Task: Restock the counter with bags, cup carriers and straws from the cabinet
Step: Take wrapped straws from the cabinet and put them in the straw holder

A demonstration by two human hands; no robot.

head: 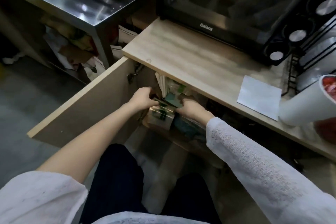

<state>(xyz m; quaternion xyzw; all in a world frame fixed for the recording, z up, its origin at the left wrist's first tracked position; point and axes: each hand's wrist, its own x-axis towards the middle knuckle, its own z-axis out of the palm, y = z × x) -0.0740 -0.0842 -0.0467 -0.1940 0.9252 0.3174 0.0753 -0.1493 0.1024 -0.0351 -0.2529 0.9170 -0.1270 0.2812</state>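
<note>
Both my hands reach into the open cabinet under the wooden counter (181,54). My left hand (143,97) and my right hand (190,108) grip the two ends of a clear-wrapped pack with green print (161,112) on the cabinet shelf. Behind it stand upright pale sleeves that look like straws or bags (162,82) and a teal packet (173,99). The frame is blurred, so I cannot read what the pack holds. The deeper cabinet is dark.
The cabinet door (87,103) swings open to the left. On the counter stand a black Galanz oven (227,5), a white sheet of paper (259,96), a wire rack (309,56) and a white cup stack (307,102). A steel table (63,0) stands at the left.
</note>
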